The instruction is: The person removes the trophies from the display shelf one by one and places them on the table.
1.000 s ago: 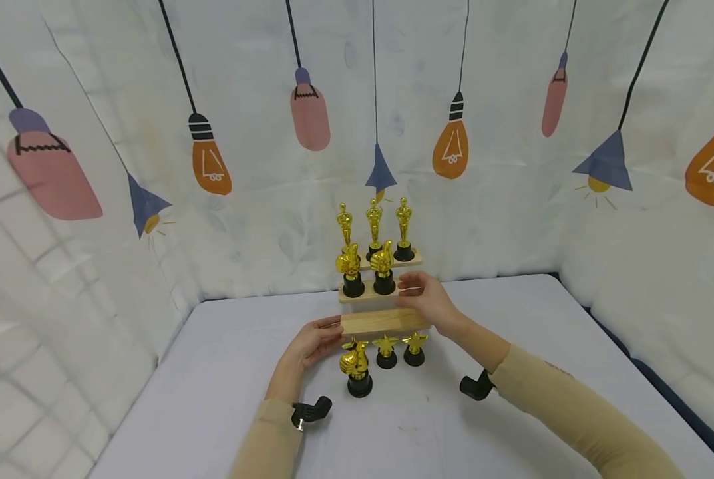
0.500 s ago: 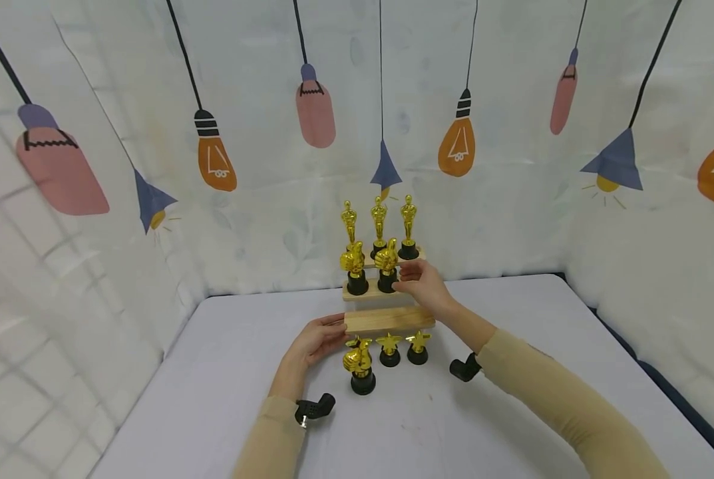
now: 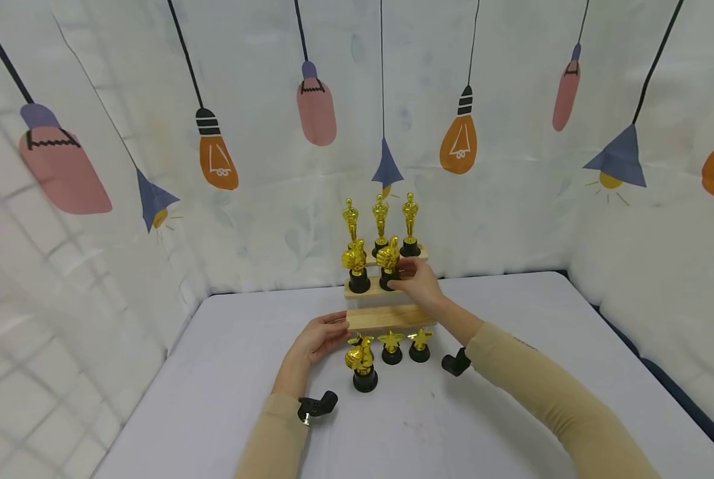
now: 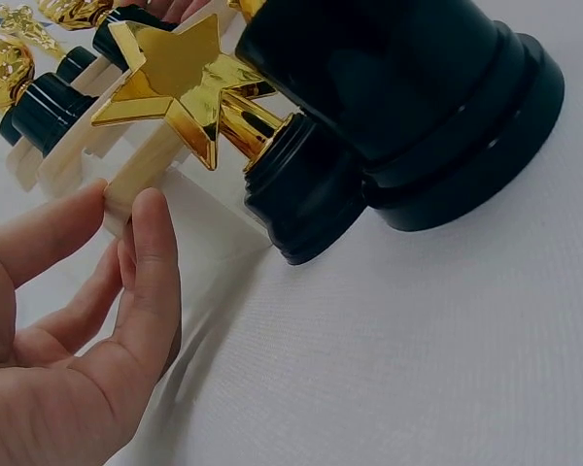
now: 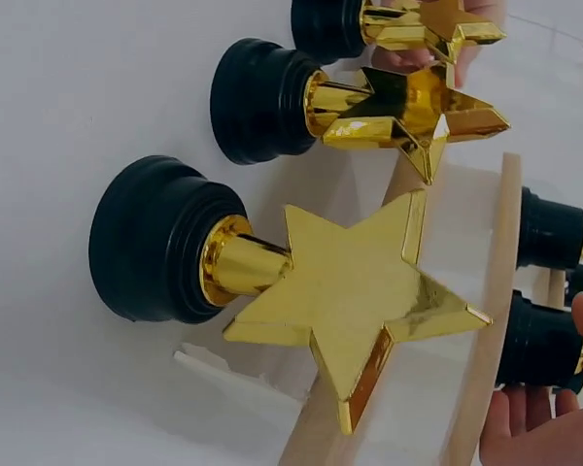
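Note:
A gold thumbs-up trophy (image 3: pixel 387 255) with a black base stands on the right part of the wooden rack's middle step (image 3: pixel 368 291). My right hand (image 3: pixel 419 285) grips it low down, thumb and fingers about its base (image 5: pixel 539 340). A second thumbs-up trophy (image 3: pixel 355 259) is just left of it. With thumb and fingertips, my left hand (image 3: pixel 319 338) pinches the left end of the rack's lowest step (image 3: pixel 390 318); the left wrist view shows this pinch on the wood (image 4: pixel 141 173) up close.
Three gold figure trophies (image 3: pixel 410 216) line the top step. On the white table (image 3: pixel 488 412), in front of the rack, stand star trophies (image 3: pixel 419 340) and another thumbs-up trophy (image 3: pixel 361 362) at the left. A lamp-patterned curtain (image 3: pixel 261 226) hangs behind.
My right hand has moved left along the middle step, from beside the right thumbs-up trophy onto its base. The left hand keeps its place at the lowest step.

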`<act>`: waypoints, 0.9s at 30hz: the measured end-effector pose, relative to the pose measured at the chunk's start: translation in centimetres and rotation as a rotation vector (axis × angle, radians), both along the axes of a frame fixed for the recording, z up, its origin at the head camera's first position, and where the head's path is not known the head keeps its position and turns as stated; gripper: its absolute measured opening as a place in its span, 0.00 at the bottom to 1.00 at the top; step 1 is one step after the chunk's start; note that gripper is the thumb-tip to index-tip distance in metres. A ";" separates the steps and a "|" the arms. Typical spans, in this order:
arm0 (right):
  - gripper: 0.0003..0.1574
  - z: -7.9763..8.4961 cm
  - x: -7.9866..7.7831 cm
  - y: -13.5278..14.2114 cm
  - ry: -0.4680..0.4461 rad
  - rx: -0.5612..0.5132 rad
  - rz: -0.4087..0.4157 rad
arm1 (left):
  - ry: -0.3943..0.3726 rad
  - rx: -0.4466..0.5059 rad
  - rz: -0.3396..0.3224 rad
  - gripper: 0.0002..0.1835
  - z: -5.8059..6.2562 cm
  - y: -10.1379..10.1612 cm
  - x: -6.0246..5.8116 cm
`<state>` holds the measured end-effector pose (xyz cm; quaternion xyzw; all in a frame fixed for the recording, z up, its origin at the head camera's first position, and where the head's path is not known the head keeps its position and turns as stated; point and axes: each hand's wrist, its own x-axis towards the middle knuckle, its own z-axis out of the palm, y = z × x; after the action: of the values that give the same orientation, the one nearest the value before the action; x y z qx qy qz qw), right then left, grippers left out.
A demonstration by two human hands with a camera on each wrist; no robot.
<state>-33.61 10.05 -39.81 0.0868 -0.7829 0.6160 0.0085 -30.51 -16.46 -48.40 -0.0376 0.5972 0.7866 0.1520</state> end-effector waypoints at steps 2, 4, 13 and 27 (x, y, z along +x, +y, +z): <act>0.38 -0.1 0.0 -0.1 0.001 0.000 0.001 | 0.011 -0.002 -0.007 0.29 0.0 0.0 0.0; 0.38 -0.2 0.0 -0.1 0.004 0.002 -0.002 | 0.006 0.006 -0.004 0.29 0.1 0.0 0.0; 0.38 -0.1 0.0 -0.3 -0.008 0.021 -0.022 | -0.005 0.009 -0.006 0.28 0.2 0.0 0.1; 0.34 -0.6 -0.2 -0.5 0.007 0.011 -0.008 | -0.009 0.001 0.005 0.28 0.2 0.0 0.1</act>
<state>-33.82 9.52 -40.38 0.0862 -0.7866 0.6113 0.0133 -30.39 -16.47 -48.20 -0.0424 0.5960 0.7872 0.1526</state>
